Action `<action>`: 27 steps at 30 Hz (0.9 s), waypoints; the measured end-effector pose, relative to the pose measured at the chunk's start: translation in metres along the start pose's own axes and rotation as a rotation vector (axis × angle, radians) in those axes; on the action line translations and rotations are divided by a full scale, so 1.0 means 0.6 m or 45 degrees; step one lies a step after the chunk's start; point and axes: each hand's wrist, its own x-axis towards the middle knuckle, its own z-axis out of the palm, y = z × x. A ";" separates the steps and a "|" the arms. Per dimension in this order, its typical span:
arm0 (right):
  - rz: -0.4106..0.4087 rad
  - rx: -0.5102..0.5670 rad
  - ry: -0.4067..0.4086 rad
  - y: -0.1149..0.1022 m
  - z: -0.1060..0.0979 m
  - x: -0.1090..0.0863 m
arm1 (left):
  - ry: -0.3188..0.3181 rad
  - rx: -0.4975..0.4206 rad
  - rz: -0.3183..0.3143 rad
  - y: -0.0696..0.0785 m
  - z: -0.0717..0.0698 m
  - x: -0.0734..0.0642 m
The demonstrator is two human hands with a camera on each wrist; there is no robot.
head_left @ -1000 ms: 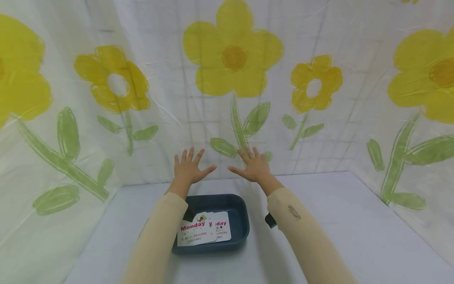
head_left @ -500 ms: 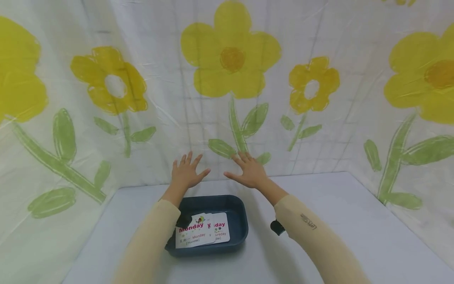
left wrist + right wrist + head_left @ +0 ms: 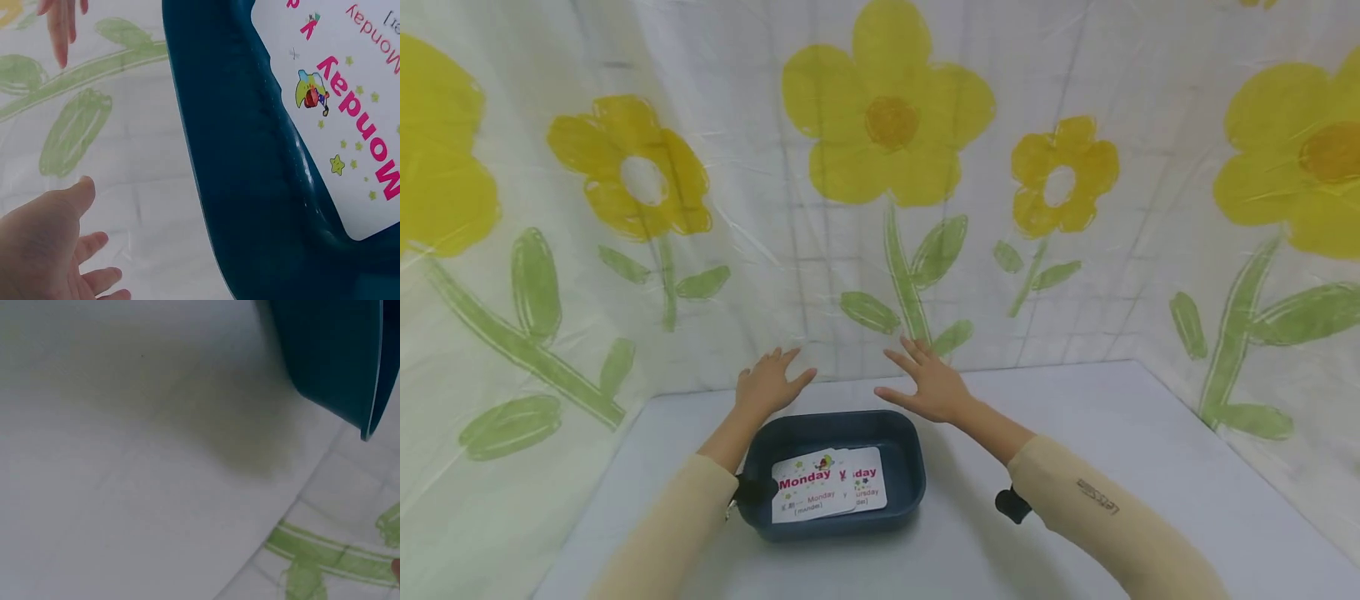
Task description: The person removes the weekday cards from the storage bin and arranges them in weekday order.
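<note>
Both hands hover over the far part of the table, holding nothing. The left hand (image 3: 767, 388) is just beyond the far left corner of a dark teal plastic basin (image 3: 917, 467), fingers spread; in the left wrist view its thumb and fingertips (image 3: 94, 247) are apart from the rim. My right hand (image 3: 934, 390) reaches in from the right past the basin's far right corner, fingers extended and loosely spread. Inside the basin lie several overlapping white flash cards. The top Monday card (image 3: 805, 487) partly covers a card ending in "ursday" (image 3: 871, 479).
A white table (image 3: 1120, 475) carries the basin. Behind it hangs a white curtain (image 3: 760, 250) printed with yellow flowers, meeting the table's back edge. A black wrist camera (image 3: 1012, 505) sits at the right cuff, another (image 3: 754, 490) at the left cuff over the basin's left end.
Both hands have drawn back from the curtain and lowered. The left has shifted left and the forearms have spread apart. The basin and cards stay in place.
</note>
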 end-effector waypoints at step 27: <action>-0.105 0.063 0.037 0.008 -0.004 -0.091 | -0.087 -0.325 -0.170 -0.072 0.021 -0.105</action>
